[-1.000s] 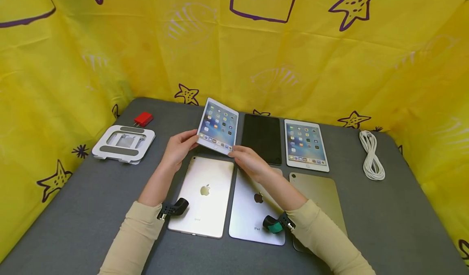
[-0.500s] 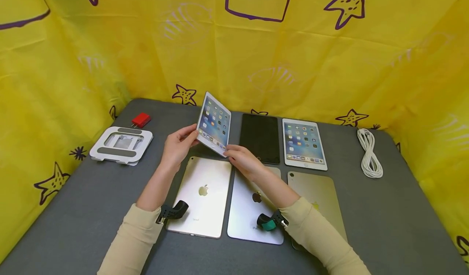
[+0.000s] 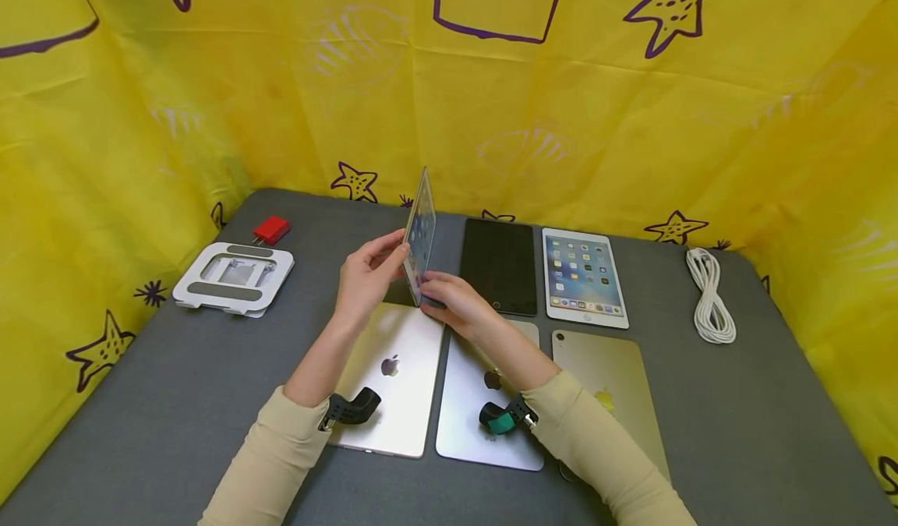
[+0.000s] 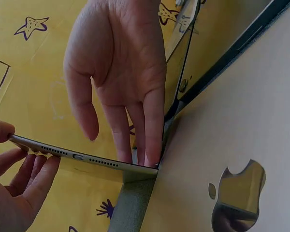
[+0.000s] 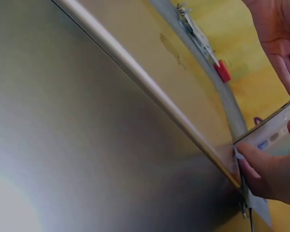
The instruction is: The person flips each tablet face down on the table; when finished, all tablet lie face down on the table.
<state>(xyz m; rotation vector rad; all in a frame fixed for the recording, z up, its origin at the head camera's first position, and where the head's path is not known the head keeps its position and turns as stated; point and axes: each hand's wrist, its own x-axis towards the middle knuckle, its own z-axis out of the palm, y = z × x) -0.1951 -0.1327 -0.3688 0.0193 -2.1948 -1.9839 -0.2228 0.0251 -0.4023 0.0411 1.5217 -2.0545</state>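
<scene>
Thin white-fronted tablet with a lit icon screen (image 3: pixel 422 234), held up over the far edge of the face-down pale gold tablet with the apple logo (image 3: pixel 396 390); stands nearly upright on a long side, screen facing right, back facing left. Key relation: long axis runs away from the person, so the short port edge faces the wrists and takes both hands at its 2 corners. Left hand (image 3: pixel 368 277) pinches the upper corner, thumb screen side, fingers behind the back. Right hand (image 3: pixel 456 301) is nearer the lower corner, on the screen side: fingers nearly straight, tips against that corner, thumb seemingly off the glass in the left wrist view. Can't tell if the lower corner touches anything underneath. Just right of the held tablet lies a black-screened tablet (image 3: pixel 500 265), then a 2nd white tablet with lit icons (image 3: pixel 585 277). Near row continues with a silver face-down tablet (image 3: pixel 466 401) under the right forearm and a darker gold face-down tablet (image 3: pixel 617 382). Left side: red plastic charger (image 3: pixel 271 230), white-and-grey folding stand (image 3: pixel 224 290). Far right: bundled white cable (image 3: pixel 712 300). All on a dark grey tabletop (image 3: pixel 730 432).
</scene>
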